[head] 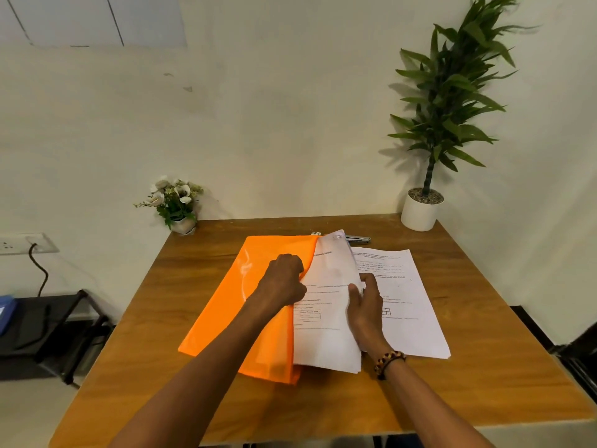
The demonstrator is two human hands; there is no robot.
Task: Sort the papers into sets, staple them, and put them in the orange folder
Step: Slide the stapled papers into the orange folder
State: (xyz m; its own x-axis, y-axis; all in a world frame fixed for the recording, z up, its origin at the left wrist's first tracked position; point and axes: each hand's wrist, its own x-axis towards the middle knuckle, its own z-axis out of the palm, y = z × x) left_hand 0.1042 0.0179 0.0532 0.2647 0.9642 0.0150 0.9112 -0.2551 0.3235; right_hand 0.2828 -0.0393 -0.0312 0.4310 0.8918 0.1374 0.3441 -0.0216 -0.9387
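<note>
A person's two bare hands work a set of papers (326, 305) at a wooden worktop (484, 367) set against a pale wall. The left hand (284, 279) is curled closed at the papers' left edge, where the sheets meet the orange folder (239, 305); its fingertips are hidden between paper and folder, so exactly what it pinches cannot be told. The right hand (365, 305), a beaded bracelet (389, 362) at its wrist, grips the set's right edge with thumb on top and fingers curled beneath, lifting that side off the surface. The folder lies flat in the middle of the worktop, toward the left edge, its long side running from the far edge toward the near one. A second printed sheet (410, 292) lies flat just right of the lifted set, partly under it. A metal stapler (357, 239) peeks out beyond the papers, near the far edge. A small pot of white flowers (174, 198) stands at the far left corner, a tall green plant (426, 189) in a white pot at the far right corner.
</note>
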